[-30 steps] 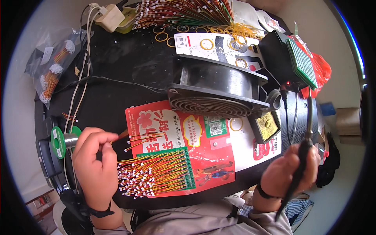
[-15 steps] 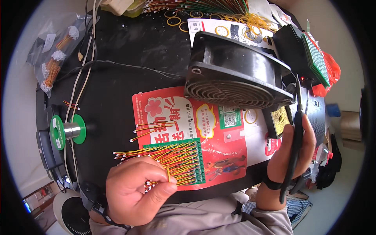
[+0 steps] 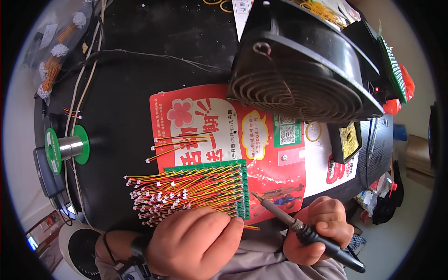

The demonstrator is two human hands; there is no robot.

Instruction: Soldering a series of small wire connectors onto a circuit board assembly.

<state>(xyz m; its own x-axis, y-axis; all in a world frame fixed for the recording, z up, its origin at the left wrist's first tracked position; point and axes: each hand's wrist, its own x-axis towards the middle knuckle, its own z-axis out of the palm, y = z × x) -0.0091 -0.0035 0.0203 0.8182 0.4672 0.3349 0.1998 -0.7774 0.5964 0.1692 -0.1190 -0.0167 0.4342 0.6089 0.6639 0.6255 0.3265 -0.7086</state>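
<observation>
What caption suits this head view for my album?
Left hand holding wire by a green circuit board, right hand angling a soldering iron toward it.

**Mostly black, red and green**

Sheet, centre: red, white patch, pink flower, yellow-edged cloud. Board, inner 5 o'clock: green. Wires, 7 o'clock: yellow and red; plugs white. Soldering iron, outer 5 o'clock: black handle, grey barrel. Fan, 1–2 o'clock: black, ringed grille. Spool, 9 o'clock: green ends, silver middle. Table: black.
</observation>
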